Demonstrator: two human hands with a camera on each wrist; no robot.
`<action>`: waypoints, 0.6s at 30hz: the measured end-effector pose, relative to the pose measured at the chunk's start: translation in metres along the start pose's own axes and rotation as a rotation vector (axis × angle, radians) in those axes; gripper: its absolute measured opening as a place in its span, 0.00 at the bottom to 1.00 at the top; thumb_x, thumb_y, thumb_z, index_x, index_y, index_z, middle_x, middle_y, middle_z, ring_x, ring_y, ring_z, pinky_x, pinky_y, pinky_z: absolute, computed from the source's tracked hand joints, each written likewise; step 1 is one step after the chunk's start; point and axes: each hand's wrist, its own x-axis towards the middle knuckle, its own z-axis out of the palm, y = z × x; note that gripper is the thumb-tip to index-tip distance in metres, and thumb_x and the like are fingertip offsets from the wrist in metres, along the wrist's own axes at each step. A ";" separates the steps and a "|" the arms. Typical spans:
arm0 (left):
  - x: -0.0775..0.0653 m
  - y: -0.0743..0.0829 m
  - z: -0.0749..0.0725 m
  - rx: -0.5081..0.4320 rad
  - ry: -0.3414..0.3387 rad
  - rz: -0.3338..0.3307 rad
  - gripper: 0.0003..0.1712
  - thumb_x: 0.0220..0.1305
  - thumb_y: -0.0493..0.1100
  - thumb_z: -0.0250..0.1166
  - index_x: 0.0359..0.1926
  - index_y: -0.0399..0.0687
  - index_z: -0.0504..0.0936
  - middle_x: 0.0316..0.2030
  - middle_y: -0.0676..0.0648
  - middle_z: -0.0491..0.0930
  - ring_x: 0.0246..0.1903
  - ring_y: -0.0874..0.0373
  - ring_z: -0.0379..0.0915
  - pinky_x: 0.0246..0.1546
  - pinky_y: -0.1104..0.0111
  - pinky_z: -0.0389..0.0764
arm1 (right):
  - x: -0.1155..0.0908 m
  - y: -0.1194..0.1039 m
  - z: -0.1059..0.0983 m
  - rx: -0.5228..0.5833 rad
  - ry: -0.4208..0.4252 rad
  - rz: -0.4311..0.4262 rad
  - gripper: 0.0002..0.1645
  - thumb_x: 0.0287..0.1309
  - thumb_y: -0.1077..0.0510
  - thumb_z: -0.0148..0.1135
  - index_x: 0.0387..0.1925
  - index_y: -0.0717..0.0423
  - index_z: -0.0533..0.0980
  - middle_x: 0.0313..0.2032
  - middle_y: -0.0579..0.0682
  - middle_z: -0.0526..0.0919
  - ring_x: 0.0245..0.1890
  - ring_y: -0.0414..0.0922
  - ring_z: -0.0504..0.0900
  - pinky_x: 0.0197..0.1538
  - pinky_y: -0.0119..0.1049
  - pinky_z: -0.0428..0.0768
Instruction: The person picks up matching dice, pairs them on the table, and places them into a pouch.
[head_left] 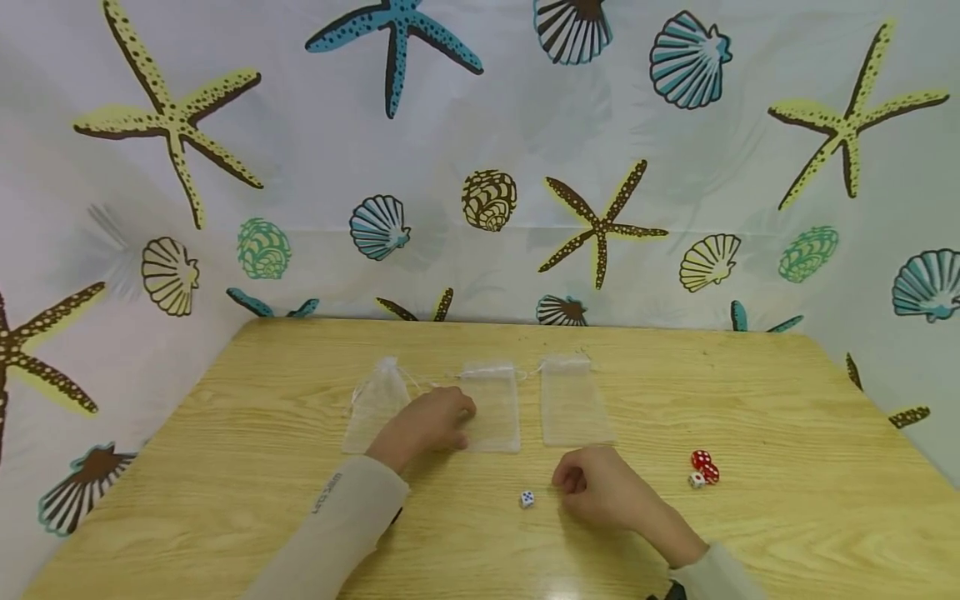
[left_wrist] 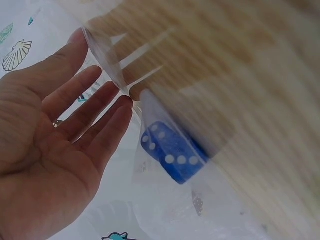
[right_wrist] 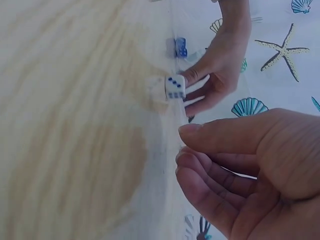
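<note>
Three sheer white drawstring bags lie in a row: a left bag gathered at its neck, a flat middle bag and a flat right bag. My left hand reaches over the middle bag's left edge, fingers loosely spread and holding nothing. Beside it, blue dice show through sheer fabric in the left wrist view; my left arm hides them in the head view. My right hand is low over the table, fingers loosely curled, holding nothing. A white die with blue pips lies just left of it.
Two red dice and a white die with a red pip sit close together to the right of my right hand. Behind the wooden table hangs a white cloth printed with starfish and shells.
</note>
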 end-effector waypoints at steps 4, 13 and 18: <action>-0.001 0.000 0.000 -0.018 -0.004 -0.010 0.24 0.57 0.38 0.69 0.55 0.38 0.78 0.54 0.40 0.77 0.56 0.44 0.72 0.57 0.54 0.72 | -0.011 0.003 -0.013 -0.024 0.009 0.063 0.06 0.47 0.70 0.66 0.30 0.60 0.80 0.27 0.46 0.80 0.27 0.34 0.74 0.31 0.27 0.75; -0.001 -0.001 0.000 0.013 -0.007 0.007 0.23 0.58 0.39 0.69 0.54 0.38 0.78 0.53 0.40 0.76 0.55 0.45 0.72 0.56 0.55 0.73 | -0.044 0.031 -0.041 -0.092 0.065 0.181 0.06 0.49 0.68 0.66 0.32 0.60 0.79 0.27 0.45 0.78 0.27 0.35 0.73 0.30 0.27 0.74; -0.001 -0.001 0.000 0.000 0.000 0.004 0.24 0.57 0.39 0.69 0.55 0.37 0.77 0.54 0.39 0.76 0.56 0.44 0.71 0.57 0.54 0.72 | -0.061 0.045 -0.054 -0.163 0.125 0.245 0.08 0.47 0.68 0.67 0.33 0.61 0.79 0.27 0.45 0.78 0.28 0.37 0.73 0.30 0.28 0.74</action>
